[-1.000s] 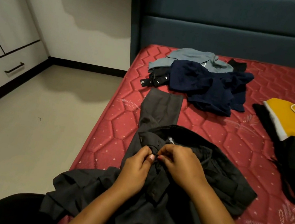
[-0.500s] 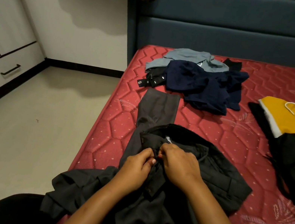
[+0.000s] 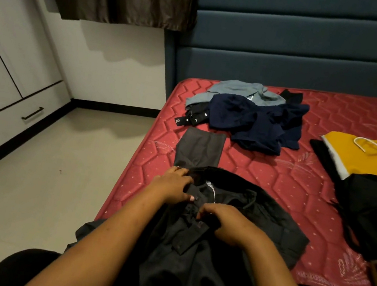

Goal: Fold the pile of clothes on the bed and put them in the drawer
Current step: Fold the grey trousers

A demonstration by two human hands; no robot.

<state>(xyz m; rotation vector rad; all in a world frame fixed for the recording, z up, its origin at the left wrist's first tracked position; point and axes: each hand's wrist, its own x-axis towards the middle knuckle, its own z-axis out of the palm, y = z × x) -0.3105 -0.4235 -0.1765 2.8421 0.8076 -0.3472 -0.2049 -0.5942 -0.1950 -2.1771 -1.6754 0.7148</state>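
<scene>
Left grip pinches black shirt at its collar; right grip clamps placket just below. I'd flatten it before folding.

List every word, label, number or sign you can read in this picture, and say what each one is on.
No text here can be read.
White tag inside the collar of the dark shirt: too small to read.
White marks on the black garment in the pile: blurred, unreadable.
Woven band near the edge of the red mattress: possibly lettering, too blurred to tell.
</scene>
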